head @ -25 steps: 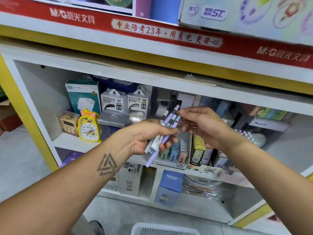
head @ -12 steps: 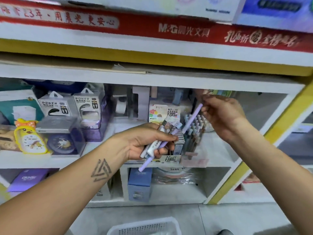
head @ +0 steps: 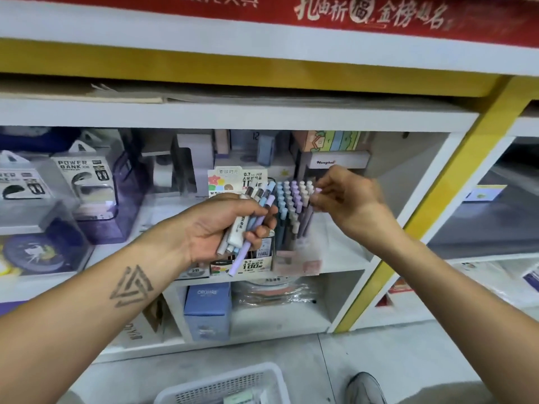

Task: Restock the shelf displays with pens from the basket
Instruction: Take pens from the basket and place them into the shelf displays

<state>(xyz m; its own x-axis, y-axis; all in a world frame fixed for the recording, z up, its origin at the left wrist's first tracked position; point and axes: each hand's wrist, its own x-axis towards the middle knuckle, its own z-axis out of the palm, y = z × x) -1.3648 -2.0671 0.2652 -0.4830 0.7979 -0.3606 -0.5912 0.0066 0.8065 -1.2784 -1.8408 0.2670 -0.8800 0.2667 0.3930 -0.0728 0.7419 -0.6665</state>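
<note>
**Purple pen reaches the display**

The right hand (head: 347,199) has moved down from beside the bundle to the pen display (head: 293,211) near the shelf's right end. The purple pen (head: 316,191) it pinched, slanted and clear of the rack half a second ago, now sits at the rows' right edge, mostly hidden by fingers.

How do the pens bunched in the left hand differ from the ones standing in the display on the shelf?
The bundle of pens lies slanted and jumbled in the left hand; the display pens stand upright in tidy rows. The bundle mixes a fat white pen with slimmer ones; the display pens look alike in shape, sorted by colour. Both share pastel blue and lilac shades.
</note>
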